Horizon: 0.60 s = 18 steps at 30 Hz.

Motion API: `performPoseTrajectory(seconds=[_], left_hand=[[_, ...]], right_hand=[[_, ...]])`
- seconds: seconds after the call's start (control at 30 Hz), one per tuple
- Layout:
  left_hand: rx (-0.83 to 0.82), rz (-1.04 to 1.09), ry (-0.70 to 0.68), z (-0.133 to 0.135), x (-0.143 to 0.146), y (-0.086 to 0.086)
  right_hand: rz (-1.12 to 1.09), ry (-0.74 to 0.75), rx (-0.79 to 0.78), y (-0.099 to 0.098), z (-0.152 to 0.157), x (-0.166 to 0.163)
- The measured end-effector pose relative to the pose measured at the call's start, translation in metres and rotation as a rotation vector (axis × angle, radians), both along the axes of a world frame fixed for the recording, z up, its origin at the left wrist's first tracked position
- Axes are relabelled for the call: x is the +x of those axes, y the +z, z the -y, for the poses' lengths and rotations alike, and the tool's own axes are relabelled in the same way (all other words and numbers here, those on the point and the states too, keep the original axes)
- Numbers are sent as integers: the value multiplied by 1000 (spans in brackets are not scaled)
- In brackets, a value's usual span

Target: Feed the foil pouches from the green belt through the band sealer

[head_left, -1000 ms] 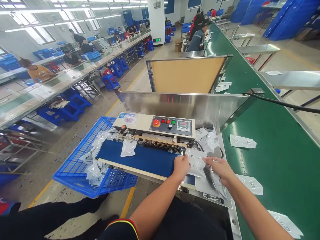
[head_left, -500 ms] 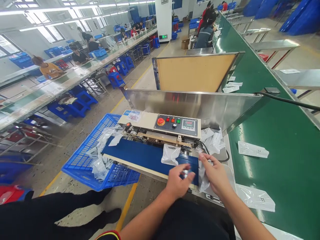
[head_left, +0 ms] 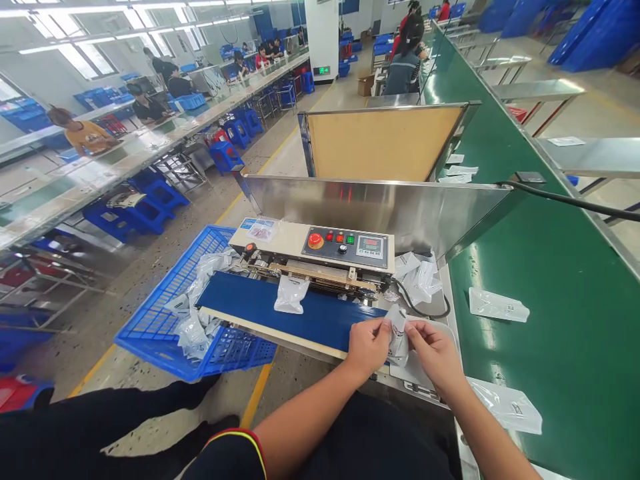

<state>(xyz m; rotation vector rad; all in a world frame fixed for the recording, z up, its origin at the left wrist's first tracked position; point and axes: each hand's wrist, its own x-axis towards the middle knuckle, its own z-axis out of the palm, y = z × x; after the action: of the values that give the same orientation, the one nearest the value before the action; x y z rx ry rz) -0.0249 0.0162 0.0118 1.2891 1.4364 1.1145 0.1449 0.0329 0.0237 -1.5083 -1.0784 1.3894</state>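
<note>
Between my two hands is a small white plastic bag (head_left: 399, 340), held over the right end of the blue belt. My left hand (head_left: 369, 347) pinches its left edge. The fingers of my right hand (head_left: 434, 347) are closed on its right edge. Another white bag (head_left: 291, 294) lies on the blue belt (head_left: 245, 297) of the band sealing machine (head_left: 273, 237), its upper edge at the sealing band. The machine's control panel (head_left: 345, 245) carries a red stop button, small coloured buttons and a lit display.
A blue crate (head_left: 150, 320) with several white bags stands left of the machine. More bags (head_left: 417, 273) lie at its right end. Flat white bags (head_left: 499, 305) rest on the green conveyor (head_left: 560, 347). A metal panel (head_left: 370, 207) rises behind. Several people sit farther off.
My left hand, formerly apart from the bag in my right hand, has moved right and now grips it too. That bag is raised. The bag on the belt has travelled left along the sealer.
</note>
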Motion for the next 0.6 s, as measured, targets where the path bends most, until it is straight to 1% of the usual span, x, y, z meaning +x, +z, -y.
performPoseTrajectory(seconds=[0.03, 0.1, 0.2, 0.3, 0.37, 0.4, 0.47, 0.5, 0.53, 0.57, 0.6], left_hand=[[-25, -16, 22, -5, 2, -2], [-130, 2, 119, -18, 4, -9], [-287, 80, 256, -39, -1, -26], [-331, 112, 314, -51, -13, -40], [-344, 129, 345, -53, -25, -45], [-350, 142, 357, -53, -32, -46], [-355, 197, 385, -51, -48, -45], [-343, 234, 404, -48, -57, -44], [-317, 265, 437, -45, -67, -42], [-274, 281, 485, -41, -77, -40], [-216, 278, 547, -36, -88, -38]], right_hand=[[21, -25, -6, -5, -2, 4], [62, -99, -50, -16, -10, 9], [100, -178, -165, -26, -25, 3], [94, -171, -209, -26, -41, -22], [57, -145, -210, -22, -47, -36], [42, -128, -205, -20, -47, -38], [82, -107, -168, -17, -37, -24], [150, -123, -138, -17, -26, -8], [261, -163, -101, -19, -12, 14], [401, -236, -77, -21, 6, 39], [558, -356, -76, -23, 27, 67]])
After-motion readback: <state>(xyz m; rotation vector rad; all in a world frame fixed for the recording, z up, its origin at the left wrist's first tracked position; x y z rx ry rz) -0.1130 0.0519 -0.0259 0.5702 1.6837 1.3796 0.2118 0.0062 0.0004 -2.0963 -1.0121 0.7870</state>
